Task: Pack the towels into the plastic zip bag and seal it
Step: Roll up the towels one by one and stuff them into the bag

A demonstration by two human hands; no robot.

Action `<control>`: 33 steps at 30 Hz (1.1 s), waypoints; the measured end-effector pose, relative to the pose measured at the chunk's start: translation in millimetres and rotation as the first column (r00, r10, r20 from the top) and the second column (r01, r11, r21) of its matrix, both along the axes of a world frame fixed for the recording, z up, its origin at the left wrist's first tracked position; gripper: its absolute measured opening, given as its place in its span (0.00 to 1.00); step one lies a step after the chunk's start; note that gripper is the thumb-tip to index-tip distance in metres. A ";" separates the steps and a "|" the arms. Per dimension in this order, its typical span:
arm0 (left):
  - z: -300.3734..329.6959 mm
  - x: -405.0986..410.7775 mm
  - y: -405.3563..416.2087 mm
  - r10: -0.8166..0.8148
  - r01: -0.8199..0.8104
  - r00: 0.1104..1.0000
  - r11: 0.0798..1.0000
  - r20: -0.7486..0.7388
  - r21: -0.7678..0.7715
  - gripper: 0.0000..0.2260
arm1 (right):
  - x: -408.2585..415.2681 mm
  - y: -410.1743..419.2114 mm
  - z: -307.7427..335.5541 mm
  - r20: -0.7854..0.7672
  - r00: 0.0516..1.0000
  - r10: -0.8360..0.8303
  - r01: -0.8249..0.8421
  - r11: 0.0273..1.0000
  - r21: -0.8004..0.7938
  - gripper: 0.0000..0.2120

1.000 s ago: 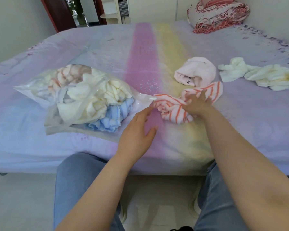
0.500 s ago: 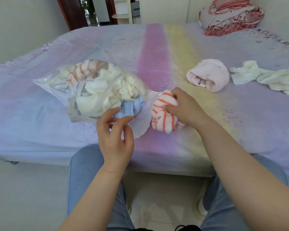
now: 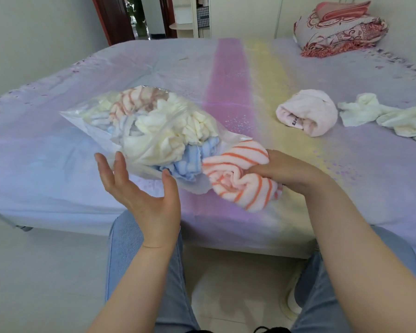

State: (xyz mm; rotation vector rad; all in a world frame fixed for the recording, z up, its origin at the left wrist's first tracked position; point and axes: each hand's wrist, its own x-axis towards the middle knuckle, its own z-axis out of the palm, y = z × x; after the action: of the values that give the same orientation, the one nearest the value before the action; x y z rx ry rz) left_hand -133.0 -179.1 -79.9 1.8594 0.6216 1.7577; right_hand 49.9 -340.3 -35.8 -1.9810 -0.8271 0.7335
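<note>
On the bed (image 3: 58,164), right hand (image 3: 288,171) grips a bunched orange-striped towel (image 3: 240,174) at the stuffed bag's (image 3: 154,131) mouth; left hand (image 3: 142,195) spread wide.

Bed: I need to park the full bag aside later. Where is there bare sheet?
Bare sheet lies left of the zip bag and behind it toward the folded blanket. Crowded on the right: pink towel, cream towels.

Orange-and-white striped towel (image 3: 240,175); clear bag (image 3: 139,131) of cream, pale blue and brown-striped cloth; pink rolled towel (image 3: 308,111); cream rags (image 3: 394,117) far right; lilac bed (image 3: 58,164), magenta and yellow bands.
</note>
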 end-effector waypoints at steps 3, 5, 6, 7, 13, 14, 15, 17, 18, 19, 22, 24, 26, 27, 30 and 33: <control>1.9 -2.6 -0.5 0.027 -0.027 1.000 0.999 -0.015 -0.019 0.36 | -24.9 7.2 29.2 -0.048 0.982 0.180 -0.170 0.971 0.171 0.16; 0.1 -3.1 3.7 0.033 -0.034 0.999 0.994 -0.011 -0.105 0.39 | -36.1 27.8 39.7 -0.023 0.991 0.135 -0.126 0.966 0.225 0.14; -1.0 -2.5 6.3 0.024 -0.024 1.000 0.985 -0.001 -0.173 0.40 | -38.4 40.5 41.6 0.003 0.992 0.123 -0.121 0.969 0.214 0.12; -0.1 -1.9 6.3 0.004 0.000 1.000 0.967 0.017 -0.256 0.39 | -41.0 53.5 42.5 0.033 0.991 0.126 -0.130 0.974 0.186 0.11; -10.6 -3.0 18.3 -0.263 0.116 0.961 0.668 -0.087 -0.735 0.14 | -46.1 120.6 23.1 0.117 0.973 0.201 -0.204 0.979 0.016 0.19; -13.3 -5.2 20.7 -0.300 0.099 0.940 0.692 -0.160 -0.715 0.10 | -48.0 128.8 17.3 0.168 0.978 0.126 -0.138 0.989 0.059 0.27; -14.4 -7.7 21.2 -0.311 0.087 0.925 0.732 -0.219 -0.675 0.07 | -48.9 135.3 11.1 0.223 0.974 0.033 -0.062 0.990 0.127 0.32; -11.7 -12.0 16.9 -0.270 0.074 0.928 0.809 -0.256 -0.583 0.08 | -55.4 138.7 1.9 0.336 0.934 -0.124 0.051 0.974 0.219 0.26; -8.7 -13.4 14.6 -0.246 0.068 0.934 0.835 -0.260 -0.545 0.10 | -58.2 136.4 -1.7 0.491 0.857 -0.156 0.076 0.981 0.180 0.21; -6.3 -14.7 12.7 -0.228 0.062 0.937 0.853 -0.264 -0.518 0.11 | -58.7 134.8 -6.2 0.667 0.733 -0.134 0.104 0.991 0.085 0.17; -3.6 -17.1 13.6 -0.206 0.049 0.939 0.873 -0.275 -0.485 0.13 | -61.4 131.9 -14.2 0.852 0.524 -0.007 0.199 0.973 -0.115 0.18; -0.9 -17.6 13.6 -0.206 0.057 0.942 0.876 -0.265 -0.479 0.12 | -64.5 132.3 -11.7 0.751 0.655 -0.077 0.142 0.990 -0.022 0.20; 5.4 -18.1 12.9 -0.186 0.057 0.954 0.882 -0.235 -0.467 0.11 | -68.4 126.0 -5.6 0.437 0.895 -0.087 -0.023 0.970 0.240 0.27; 8.2 -18.3 14.0 -0.175 0.056 0.961 0.881 -0.213 -0.471 0.11 | -70.9 120.3 -0.9 0.316 0.948 -0.031 -0.093 0.924 0.371 0.27; 13.4 -18.7 20.5 -0.185 0.086 0.968 0.878 -0.168 -0.471 0.09 | -76.3 107.2 4.4 0.339 0.935 0.106 -0.268 0.836 0.478 0.16; 14.7 -18.2 23.3 -0.202 0.102 0.961 0.893 -0.189 -0.438 0.08 | -80.6 100.7 3.4 0.537 0.803 0.258 -0.466 0.834 0.295 0.17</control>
State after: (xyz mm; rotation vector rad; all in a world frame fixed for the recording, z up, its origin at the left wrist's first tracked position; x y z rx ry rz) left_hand -151.1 -155.8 -65.2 1.7529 0.8449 1.1952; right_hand -30.7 -239.6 -32.4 -1.6303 -1.5694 0.2256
